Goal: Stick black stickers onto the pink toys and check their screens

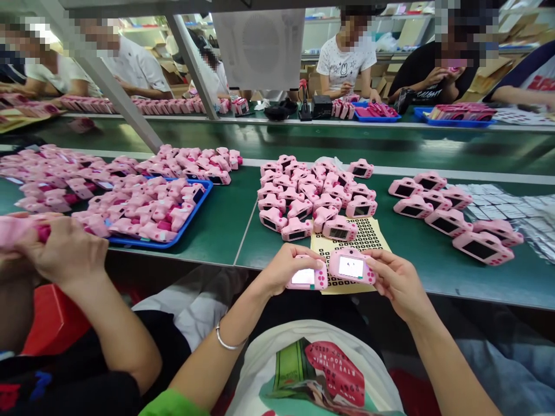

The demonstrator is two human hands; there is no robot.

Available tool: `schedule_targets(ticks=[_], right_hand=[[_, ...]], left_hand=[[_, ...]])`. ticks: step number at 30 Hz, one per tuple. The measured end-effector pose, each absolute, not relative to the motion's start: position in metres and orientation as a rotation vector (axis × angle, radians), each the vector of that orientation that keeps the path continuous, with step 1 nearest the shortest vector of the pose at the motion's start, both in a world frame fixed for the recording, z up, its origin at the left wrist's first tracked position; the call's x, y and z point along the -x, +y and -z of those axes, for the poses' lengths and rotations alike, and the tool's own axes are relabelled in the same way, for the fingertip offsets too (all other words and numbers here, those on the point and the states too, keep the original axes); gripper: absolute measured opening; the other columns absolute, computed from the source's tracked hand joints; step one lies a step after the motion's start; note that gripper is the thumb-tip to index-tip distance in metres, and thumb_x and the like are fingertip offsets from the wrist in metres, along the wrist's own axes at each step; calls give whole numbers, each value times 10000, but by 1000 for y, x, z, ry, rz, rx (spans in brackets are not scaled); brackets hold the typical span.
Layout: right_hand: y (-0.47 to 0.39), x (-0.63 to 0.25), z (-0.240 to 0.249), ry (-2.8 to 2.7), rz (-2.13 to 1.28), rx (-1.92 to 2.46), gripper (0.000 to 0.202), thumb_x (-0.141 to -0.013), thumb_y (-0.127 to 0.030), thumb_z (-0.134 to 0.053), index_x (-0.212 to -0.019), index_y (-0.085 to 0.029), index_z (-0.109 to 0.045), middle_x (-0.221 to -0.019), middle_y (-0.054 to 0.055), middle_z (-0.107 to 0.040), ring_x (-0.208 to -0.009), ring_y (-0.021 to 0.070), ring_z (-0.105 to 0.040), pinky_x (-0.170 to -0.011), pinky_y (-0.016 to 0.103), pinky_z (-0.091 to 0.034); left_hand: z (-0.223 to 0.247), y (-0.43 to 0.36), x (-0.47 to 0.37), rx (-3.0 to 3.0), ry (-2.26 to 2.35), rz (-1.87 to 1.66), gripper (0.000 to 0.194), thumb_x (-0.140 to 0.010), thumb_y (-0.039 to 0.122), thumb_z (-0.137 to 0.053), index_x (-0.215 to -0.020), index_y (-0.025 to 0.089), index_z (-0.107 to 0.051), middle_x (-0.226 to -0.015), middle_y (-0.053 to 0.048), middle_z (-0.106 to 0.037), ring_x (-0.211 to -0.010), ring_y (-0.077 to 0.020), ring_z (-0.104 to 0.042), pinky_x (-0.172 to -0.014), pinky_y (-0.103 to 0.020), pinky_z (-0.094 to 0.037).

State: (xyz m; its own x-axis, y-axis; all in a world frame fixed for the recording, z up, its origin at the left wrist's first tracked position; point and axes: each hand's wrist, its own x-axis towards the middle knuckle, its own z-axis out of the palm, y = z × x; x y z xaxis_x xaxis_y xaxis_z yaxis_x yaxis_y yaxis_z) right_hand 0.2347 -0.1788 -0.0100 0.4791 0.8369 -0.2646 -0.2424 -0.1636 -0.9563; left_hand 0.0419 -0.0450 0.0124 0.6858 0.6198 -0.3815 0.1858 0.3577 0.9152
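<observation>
My left hand [284, 267] is closed around the left end of a pink toy camera [321, 279], its thumb over the top of the lit white screen. In my right hand [396, 278] is a second pink toy camera [352, 267], gripped at its right end, with a lit screen showing small dark marks. The two cameras are side by side at the table's front edge, screens facing me. Beneath and behind them lies a yellowish sheet [373, 236] printed with rows of small black squares. Just beyond the sheet is a heap of pink toy cameras [310, 193] with dark screens.
At right sit several more pink cameras [448, 219] and a plastic-wrapped white sheet [507, 208]. A blue tray [200, 199] of pink parts stands at left, near a co-worker's hands [73, 248]. Across the green bench [225, 231], people work by blue trays [455, 122]. A slanted metal post [117, 86] rises left.
</observation>
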Motion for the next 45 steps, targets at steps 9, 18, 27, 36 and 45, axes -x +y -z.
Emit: schedule_targets(ticks=[9, 18, 27, 36, 45], right_hand=[[-180, -235, 9, -544, -1041, 1428, 447, -690, -482, -810, -942, -134, -685, -552, -27, -537, -375, 20, -356, -329, 123, -201], [-181, -240, 14, -552, -1042, 1417, 418, -716, -477, -798, -948, -149, -684, -585, -29, -537, -386, 9, -365, -340, 113, -210], [-180, -292, 32, -737, -715, 1493, 393, -773, -476, -748, -1036, -212, -624, -768, -2, -592, -505, 81, -499, -394, 179, -390], [-173, -358, 61, -828, -325, 1758, 525, -773, -542, -691, -1159, -210, -558, -1078, 72, -573, -679, 158, -619, -491, 265, -483], [-180, -318, 55, -1228, -235, 2016, 236, -878, -391, -551, -795, -193, -650, -756, 52, -640, -644, 183, -566, -627, 318, -454]], left_hand=[[-12, -45, -45, -1199, 816, -309, 185, -568, 231, -781, -741, 168, -793, -651, -39, -717, -538, -132, -534, -509, -240, -324], [-7, -43, -50, -1161, 828, -295, 215, -576, 234, -795, -763, 128, -785, -652, -34, -701, -528, -104, -512, -476, -219, -297], [-9, -49, -50, -934, 747, -298, 332, -700, 385, -777, -911, 138, -709, -785, -50, -658, -700, -177, -631, -619, -297, -563], [-1, -54, -52, -668, 631, -338, 215, -940, 348, -516, -1045, 168, -567, -981, -107, -629, -812, -249, -655, -504, -365, -616], [0, -56, -75, -857, 634, -305, 244, -930, 379, -570, -1039, 164, -604, -939, -69, -615, -748, -170, -626, -512, -263, -611]])
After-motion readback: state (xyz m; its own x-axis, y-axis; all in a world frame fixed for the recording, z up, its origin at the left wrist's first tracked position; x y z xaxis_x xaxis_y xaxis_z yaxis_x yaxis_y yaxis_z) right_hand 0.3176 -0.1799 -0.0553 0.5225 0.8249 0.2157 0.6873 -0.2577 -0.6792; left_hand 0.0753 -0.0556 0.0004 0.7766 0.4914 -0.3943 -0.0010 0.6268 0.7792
